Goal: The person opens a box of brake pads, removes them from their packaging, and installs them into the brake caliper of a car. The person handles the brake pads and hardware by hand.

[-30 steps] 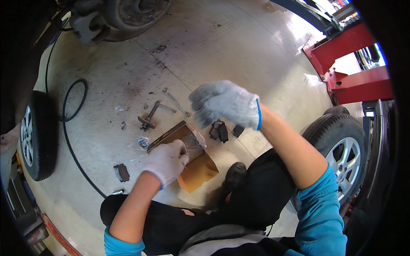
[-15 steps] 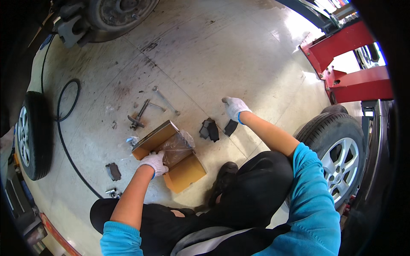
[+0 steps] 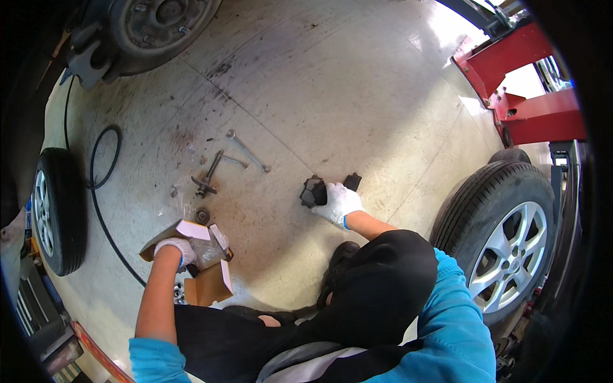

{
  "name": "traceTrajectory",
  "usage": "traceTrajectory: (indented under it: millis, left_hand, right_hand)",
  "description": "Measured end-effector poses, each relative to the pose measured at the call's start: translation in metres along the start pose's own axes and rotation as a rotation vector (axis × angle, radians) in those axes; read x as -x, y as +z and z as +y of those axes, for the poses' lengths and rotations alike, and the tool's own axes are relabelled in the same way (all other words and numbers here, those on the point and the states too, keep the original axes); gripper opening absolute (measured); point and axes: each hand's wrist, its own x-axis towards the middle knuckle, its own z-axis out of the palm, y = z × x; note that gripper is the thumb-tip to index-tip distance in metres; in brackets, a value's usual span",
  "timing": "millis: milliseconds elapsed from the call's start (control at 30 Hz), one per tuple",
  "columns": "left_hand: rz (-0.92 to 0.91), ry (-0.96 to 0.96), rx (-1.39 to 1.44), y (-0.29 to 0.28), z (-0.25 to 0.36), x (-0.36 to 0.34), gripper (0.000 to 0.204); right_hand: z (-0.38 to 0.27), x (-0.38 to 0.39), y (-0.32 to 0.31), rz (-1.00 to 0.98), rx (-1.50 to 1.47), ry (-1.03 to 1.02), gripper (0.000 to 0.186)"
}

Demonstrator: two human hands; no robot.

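Stained concrete floor [image 3: 357, 96] of a garage bay carries everything, with the person crouched low at its near edge. Nearest to them, the left hand [image 3: 174, 249] in a white work glove rests in an opened cardboard box [image 3: 191, 258], its fingers curled into the crinkled clear wrapping inside; whether they grip anything under that plastic I cannot tell. A little farther out, toward the middle of the floor, the right hand [image 3: 340, 202] lies on a dark brake pad [image 3: 312, 191], fingers closing narrowly over its near edge, while a second brake pad [image 3: 352, 181] sits just beside the knuckles. To do this well, I would say the pad wants lifting by its edges, keeping the friction face off the greasy patches, and the box held flat so nothing tips out. Beyond the box lie a small round metal part [image 3: 203, 215], a clamp-like tool [image 3: 207, 179] and a long wrench [image 3: 248, 150], well apart from both hands. A removed wheel [image 3: 60, 210] stands at the left edge, a fitted wheel [image 3: 511, 236] at the right, and the bare brake hub [image 3: 159, 22] and red lift arms [image 3: 530, 83] sit farthest off.
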Motion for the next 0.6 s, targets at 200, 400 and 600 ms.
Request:
traceTrajectory:
  millis: [200, 400, 600]
  left_hand:
    - [0.355, 0.200, 0.277, -0.062, 0.032, 0.145, 0.040]
    - [0.322, 0.888, 1.254, -0.042, 0.059, 0.152, 0.069]
    - [-0.066, 1.277, 1.581, -0.058, 0.043, 0.159, 0.069]
  right_hand:
    - [-0.004, -0.002, -0.064, -0.139, 0.141, -0.043, 0.054]
    - [-0.138, 0.070, -0.202, -0.129, 0.343, -0.583, 0.043]
    - [-0.225, 0.156, -0.216, -0.048, 0.376, -0.818, 0.031]
